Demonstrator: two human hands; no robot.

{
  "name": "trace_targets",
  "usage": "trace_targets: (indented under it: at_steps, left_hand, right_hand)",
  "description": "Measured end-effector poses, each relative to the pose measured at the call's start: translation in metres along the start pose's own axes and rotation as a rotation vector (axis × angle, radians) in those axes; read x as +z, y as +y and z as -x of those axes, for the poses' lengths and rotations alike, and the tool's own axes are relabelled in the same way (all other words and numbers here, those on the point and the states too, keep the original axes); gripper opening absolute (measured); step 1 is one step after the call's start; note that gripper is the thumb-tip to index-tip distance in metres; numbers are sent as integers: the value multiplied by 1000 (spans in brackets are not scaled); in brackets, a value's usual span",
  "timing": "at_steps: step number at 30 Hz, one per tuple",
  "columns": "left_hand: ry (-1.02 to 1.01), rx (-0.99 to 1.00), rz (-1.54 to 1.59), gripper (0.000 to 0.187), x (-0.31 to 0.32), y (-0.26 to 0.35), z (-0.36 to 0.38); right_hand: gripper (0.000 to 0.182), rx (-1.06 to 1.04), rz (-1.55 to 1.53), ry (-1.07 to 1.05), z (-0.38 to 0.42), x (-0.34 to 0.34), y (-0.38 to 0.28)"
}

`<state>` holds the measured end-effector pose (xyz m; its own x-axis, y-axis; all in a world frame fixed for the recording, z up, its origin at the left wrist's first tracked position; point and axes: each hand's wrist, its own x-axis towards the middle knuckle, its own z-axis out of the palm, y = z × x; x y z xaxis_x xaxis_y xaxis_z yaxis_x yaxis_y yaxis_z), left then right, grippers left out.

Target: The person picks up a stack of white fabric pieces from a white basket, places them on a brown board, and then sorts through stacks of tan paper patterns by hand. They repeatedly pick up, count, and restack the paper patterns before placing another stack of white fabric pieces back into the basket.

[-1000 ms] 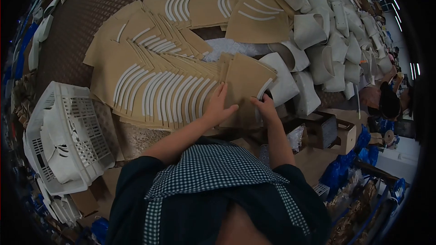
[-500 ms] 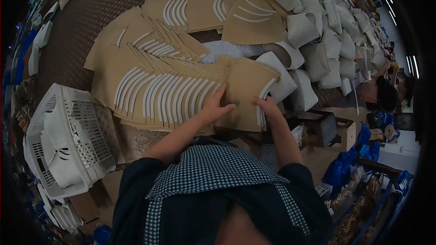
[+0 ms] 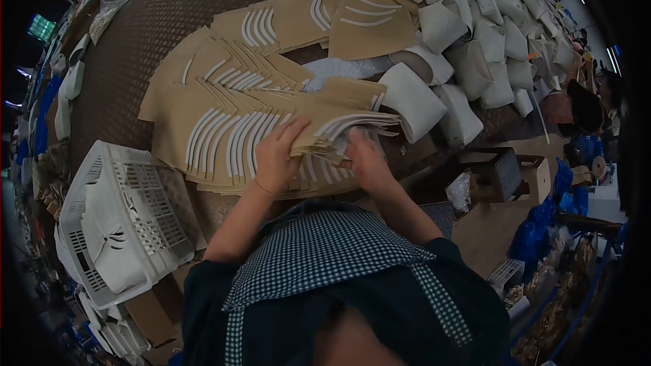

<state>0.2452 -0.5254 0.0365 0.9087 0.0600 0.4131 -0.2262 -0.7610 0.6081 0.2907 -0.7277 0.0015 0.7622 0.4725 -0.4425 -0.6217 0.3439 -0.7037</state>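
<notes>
A small stack of tan paper pieces with curved white strips along their edges [image 3: 349, 120] is raised and bent between my two hands. My left hand [image 3: 278, 152] grips its left end, thumb and fingers closed around the sheets. At the right end, my right hand [image 3: 366, 158] is closed on the strip-edged side, some of its fingers hidden by the paper. Beneath and to the left, more tan pieces [image 3: 173, 125] lie fanned out in overlapping rows, their white curved strips [image 3: 237, 142] showing side by side.
White moulded cup-like pieces [image 3: 413, 102] are heaped at the right and back. A white slotted basket [image 3: 146, 193] holding white pieces stands at the left. Clear plastic [image 3: 339, 71] lies among the paper on the brown patterned table [image 3: 156, 20]. A stool [image 3: 498, 173] is at the right.
My hands have lifted a stack of the tan pieces off the layout and bent it. Both hands moved left and now grip it from either end; the view has shifted slightly.
</notes>
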Motion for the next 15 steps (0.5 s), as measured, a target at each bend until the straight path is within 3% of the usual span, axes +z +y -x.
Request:
trace_targets:
  at_steps: [3,6,7,10,11,13,14,15]
  left_hand:
    - [-26,-125,139,47,-28,-8,4]
    - [-55,-256,336,46,-47,-16,15]
    - [-60,-294,367,45,-58,-6,14]
    - [-164,-177,406,43,-80,-13,18]
    - [-162,-134,460,41,-83,-13,19]
    - [-267,-380,493,39,-83,-33,35]
    - [-312,-376,451,39,-81,-43,42]
    - [-274,-402,507,41,-68,-55,56]
  right_hand:
    - [57,-69,424,19,9,-27,-8]
    - [76,-306,547,218,-18,-82,28]
    - [96,-420,600,176,-25,-85,26]
    - [102,-488,424,-232,-20,-50,6]
    - [92,-739,639,-175,-25,-47,2]
    - [78,-549,828,-185,-18,-39,-21]
    - [64,-473,715,-179,-22,-47,-14]
    - [61,-380,778,-150,-24,-53,-9]
